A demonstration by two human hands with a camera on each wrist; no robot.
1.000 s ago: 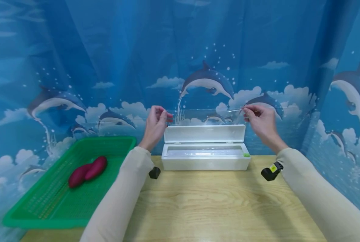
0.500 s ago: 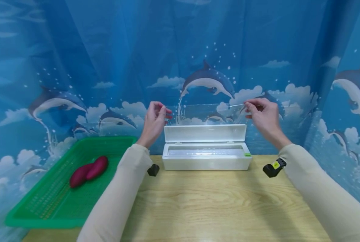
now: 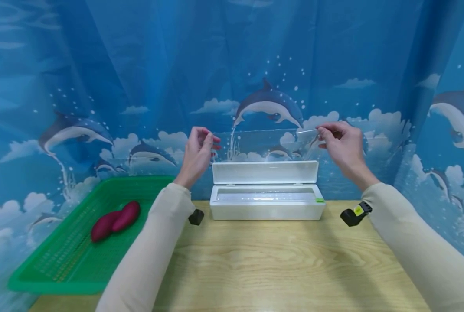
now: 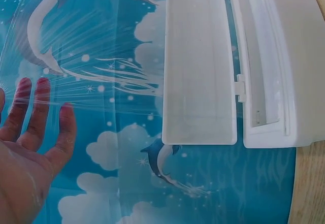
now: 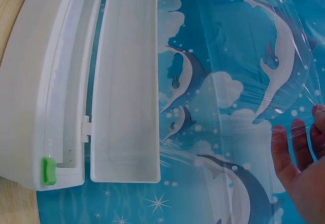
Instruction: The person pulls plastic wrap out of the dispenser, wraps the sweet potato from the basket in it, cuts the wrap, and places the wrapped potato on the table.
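Observation:
A sheet of clear plastic wrap (image 3: pixel 263 141) is stretched between both hands, above the raised lid of a white wrap dispenser box (image 3: pixel 267 211). My left hand (image 3: pixel 197 151) pinches its left corner between thumb and fingers. At the right corner, my right hand (image 3: pixel 342 145) pinches the film, which gathers into a bright fold by the fingertips. In the left wrist view the film (image 4: pixel 101 76) shows fine creases fanning out from the fingers. Inside the open box lies a shiny roll, partly hidden by the box wall. A green slider (image 5: pixel 48 171) sits at the box's right end.
A green plastic basket (image 3: pixel 56 287) stands at the left, holding two purple-red sweet potatoes (image 3: pixel 116 221). The wooden table (image 3: pixel 279 260) stretches in front of the box. A blue dolphin-print curtain (image 3: pixel 200 52) hangs close behind and along the right.
Both hands have risen a little and moved slightly apart, drawing the plastic wrap higher above the box. The box and basket stay in place.

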